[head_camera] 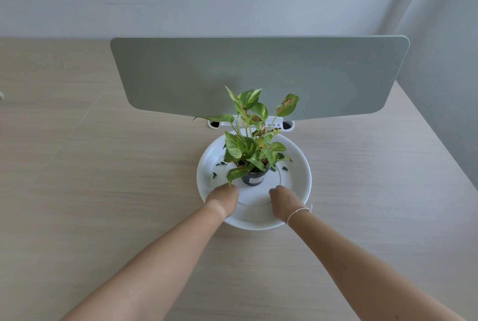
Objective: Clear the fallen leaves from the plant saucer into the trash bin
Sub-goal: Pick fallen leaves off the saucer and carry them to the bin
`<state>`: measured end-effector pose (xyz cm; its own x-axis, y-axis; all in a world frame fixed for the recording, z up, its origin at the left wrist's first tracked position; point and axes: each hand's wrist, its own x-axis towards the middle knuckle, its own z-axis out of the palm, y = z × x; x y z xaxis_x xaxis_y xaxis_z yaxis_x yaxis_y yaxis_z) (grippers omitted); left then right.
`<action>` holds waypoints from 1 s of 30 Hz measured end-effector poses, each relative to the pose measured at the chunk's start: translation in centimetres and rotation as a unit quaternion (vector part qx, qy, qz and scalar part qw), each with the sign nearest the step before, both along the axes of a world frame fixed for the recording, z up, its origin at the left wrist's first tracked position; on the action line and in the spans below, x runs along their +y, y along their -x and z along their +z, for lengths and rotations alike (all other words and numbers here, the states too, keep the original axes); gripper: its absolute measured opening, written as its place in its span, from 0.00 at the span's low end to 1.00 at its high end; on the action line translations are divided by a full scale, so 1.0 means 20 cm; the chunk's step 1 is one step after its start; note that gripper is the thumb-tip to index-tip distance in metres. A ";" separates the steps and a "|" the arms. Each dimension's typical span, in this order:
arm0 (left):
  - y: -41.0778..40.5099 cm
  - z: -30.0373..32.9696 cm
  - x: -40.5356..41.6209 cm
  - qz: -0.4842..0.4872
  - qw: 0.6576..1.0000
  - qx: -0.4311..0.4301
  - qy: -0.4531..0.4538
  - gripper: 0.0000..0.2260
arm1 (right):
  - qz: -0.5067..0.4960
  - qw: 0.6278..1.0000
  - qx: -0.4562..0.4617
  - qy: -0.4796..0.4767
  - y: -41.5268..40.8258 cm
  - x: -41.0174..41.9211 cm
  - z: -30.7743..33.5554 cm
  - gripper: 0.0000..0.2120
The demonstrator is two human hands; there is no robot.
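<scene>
A wide white saucer lies on the wooden desk. In its middle stands a small dark pot with a green and yellow leafy plant. Small dark green fallen leaf bits lie in the saucer: left of the pot, lower left and right of the pot. My left hand and my right hand rest over the near part of the saucer, on either side of the pot and just short of it. Their fingers point away and are foreshortened. No trash bin is in view.
A grey-green divider panel stands upright behind the plant. White cable holes sit at its foot. The light wooden desk stretches left and right, and its right edge runs diagonally at the far right.
</scene>
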<state>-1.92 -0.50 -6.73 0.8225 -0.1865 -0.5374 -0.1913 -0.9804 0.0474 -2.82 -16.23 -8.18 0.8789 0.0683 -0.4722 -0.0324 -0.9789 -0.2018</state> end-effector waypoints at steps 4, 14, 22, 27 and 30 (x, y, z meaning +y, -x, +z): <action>0.01 -0.03 0.00 -0.002 1.000 -0.001 0.013 0.09 | 0.007 1.000 0.004 0.001 0.01 0.02 0.00 0.15; -0.01 -0.07 0.06 0.061 0.992 0.018 0.106 0.10 | -0.012 1.000 0.013 -0.018 0.00 0.01 0.00 0.14; -0.01 0.01 0.14 0.166 0.964 -0.018 0.206 0.14 | -0.044 0.998 -0.029 -0.033 -0.02 -0.03 0.06 0.12; 0.01 0.06 0.19 0.189 0.953 -0.043 0.234 0.11 | -0.058 0.996 -0.053 -0.044 0.01 -0.05 0.12 0.13; 0.03 0.07 0.20 0.195 0.947 -0.047 0.250 0.11 | -0.061 0.996 -0.056 -0.044 0.04 -0.06 0.13 0.14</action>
